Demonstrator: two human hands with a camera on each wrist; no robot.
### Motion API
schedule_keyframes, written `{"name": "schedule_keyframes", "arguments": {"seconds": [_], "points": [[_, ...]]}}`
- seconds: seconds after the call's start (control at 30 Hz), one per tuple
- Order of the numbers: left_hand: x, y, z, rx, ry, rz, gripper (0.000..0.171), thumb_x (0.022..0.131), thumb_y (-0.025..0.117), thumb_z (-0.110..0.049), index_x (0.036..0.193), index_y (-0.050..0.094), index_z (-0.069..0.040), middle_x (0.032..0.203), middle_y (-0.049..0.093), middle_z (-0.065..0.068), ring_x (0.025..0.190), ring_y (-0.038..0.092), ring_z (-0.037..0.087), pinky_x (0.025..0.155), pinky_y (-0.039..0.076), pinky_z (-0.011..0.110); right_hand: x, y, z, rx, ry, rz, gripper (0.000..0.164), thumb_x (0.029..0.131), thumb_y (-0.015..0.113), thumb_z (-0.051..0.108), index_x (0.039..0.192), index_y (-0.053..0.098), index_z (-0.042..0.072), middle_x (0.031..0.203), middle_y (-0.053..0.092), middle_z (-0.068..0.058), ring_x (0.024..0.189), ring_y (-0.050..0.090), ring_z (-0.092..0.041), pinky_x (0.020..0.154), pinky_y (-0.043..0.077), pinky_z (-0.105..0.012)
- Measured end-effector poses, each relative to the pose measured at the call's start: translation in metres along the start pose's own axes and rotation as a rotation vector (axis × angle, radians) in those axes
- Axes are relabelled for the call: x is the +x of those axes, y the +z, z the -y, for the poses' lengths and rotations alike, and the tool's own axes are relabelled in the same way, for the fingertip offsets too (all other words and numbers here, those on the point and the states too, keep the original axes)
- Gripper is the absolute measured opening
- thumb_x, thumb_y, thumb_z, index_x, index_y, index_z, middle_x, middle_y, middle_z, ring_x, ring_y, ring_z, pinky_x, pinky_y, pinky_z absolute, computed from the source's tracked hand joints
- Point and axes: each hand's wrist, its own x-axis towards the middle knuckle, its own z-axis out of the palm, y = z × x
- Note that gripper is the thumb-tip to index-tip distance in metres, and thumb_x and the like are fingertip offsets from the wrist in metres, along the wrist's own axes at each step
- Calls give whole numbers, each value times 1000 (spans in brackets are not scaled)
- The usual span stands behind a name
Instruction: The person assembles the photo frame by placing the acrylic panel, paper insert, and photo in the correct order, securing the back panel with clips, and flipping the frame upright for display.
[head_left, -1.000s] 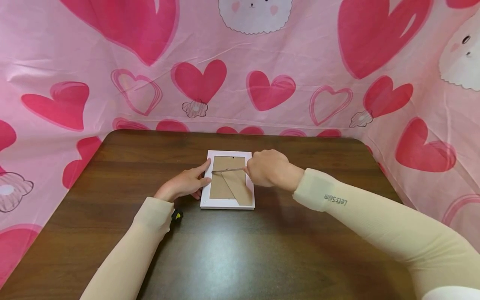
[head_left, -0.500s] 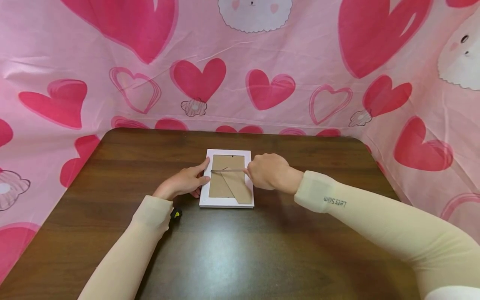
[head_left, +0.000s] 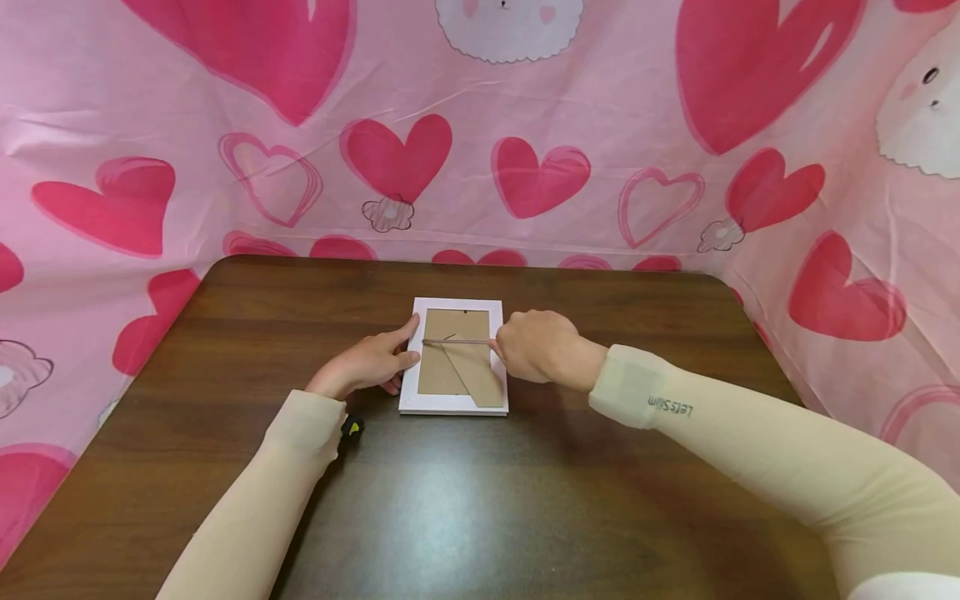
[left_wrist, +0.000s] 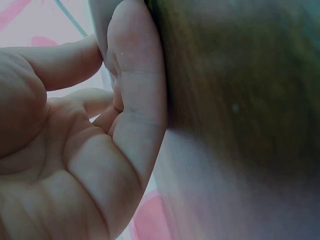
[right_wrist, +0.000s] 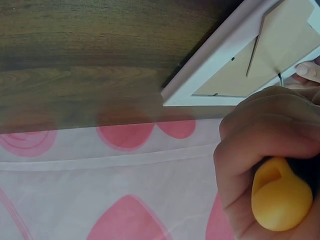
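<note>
A white picture frame [head_left: 453,404] lies face down on the table, its brown backing board [head_left: 438,375] and angled stand flap [head_left: 480,379] showing. My left hand [head_left: 363,364] grips the frame's left edge, thumb and fingers on either side of it in the left wrist view. In my right hand [head_left: 542,346], the fingers are curled round a screwdriver, whose yellow handle end [right_wrist: 281,200] shows in the right wrist view. The screwdriver's thin shaft [head_left: 461,341] reaches across the backing. Its tip is at the backing's left edge, by a small dark tab too small to make out.
A small black and yellow object [head_left: 352,427] sits beside the left sleeve cuff, partly hidden. The brown wooden table [head_left: 450,517] extends all round the frame. Pink heart-print cloth [head_left: 465,167] hangs behind the table and along its sides.
The screwdriver's shaft has tilted slightly and now lies nearly level across the frame, as the right hand dropped a little. The left hand keeps its place on the edge.
</note>
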Motion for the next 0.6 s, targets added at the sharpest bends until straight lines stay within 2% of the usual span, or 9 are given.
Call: {"name": "schedule_keyframes", "arguments": {"seconds": [0.2,0.4,0.6], "points": [[1,2,-1,-5,-1,-7,75,112,54,-26,172,9,-24,109,58,19,79,65,25,76,61,34,-2,1,1,-4,15,11,47,112,46,41,89,76,13,86,71,-9,78,73,-31,63,62,-53],[1,3,0,-6,-3,-12,75,112,55,-26,172,9,-24,107,57,17,79,65,25,75,61,34,-4,1,1,16,31,16,46,112,46,41,94,77,13,89,73,-9,81,73,-31,65,61,-54],[1,4,2,-22,-7,-18,74,112,54,-25,172,10,-25,108,58,18,80,65,25,76,61,34,-6,5,1,26,42,10,48,111,47,41,83,73,13,88,74,-10,83,75,-35,65,62,-55]]}}
